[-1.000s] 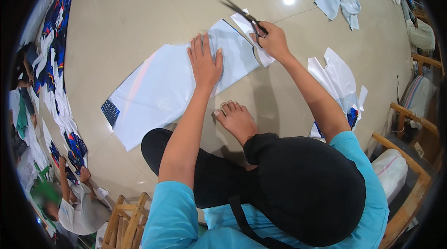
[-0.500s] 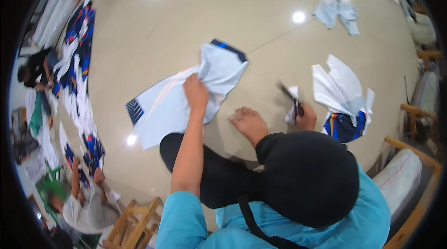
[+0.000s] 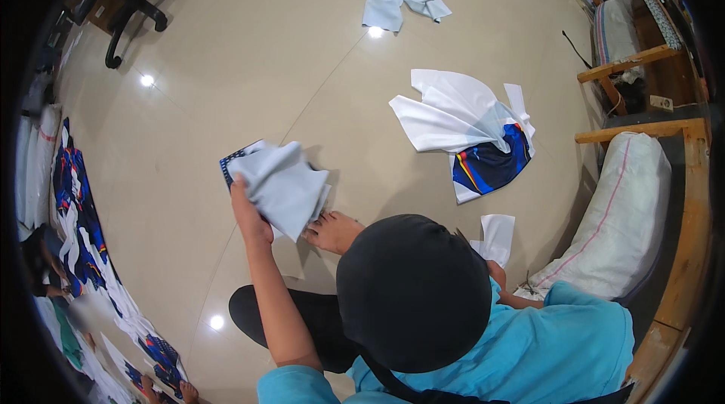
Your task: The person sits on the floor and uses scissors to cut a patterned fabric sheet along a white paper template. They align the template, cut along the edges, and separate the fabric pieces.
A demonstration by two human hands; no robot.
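Observation:
A pale grey-blue fabric piece (image 3: 283,181) with a dark patterned edge hangs bunched in my left hand (image 3: 248,215), whose fingers are closed on its near left side. It is beside my bare foot, over the floor. My right hand (image 3: 496,274) is mostly hidden behind my raised knee in black trousers. A dark blade tip of the scissors (image 3: 461,235) shows past the knee by that hand. Touching or close to the right hand is a small white fabric piece (image 3: 498,234); which, I cannot tell.
White fabric pieces with a blue printed panel (image 3: 491,162) lie ahead right on the tiled floor. Farther off is a crumpled grey cloth (image 3: 404,2). A white sack (image 3: 604,215) and wooden frame (image 3: 683,215) stand right, a chair base (image 3: 140,7) far left. People sit beside printed fabric (image 3: 83,215) at left.
The grey-blue fabric, earlier spread on the floor, is gathered up in my left hand. My right hand with the scissors has gone mostly behind my knee. The whole view has turned.

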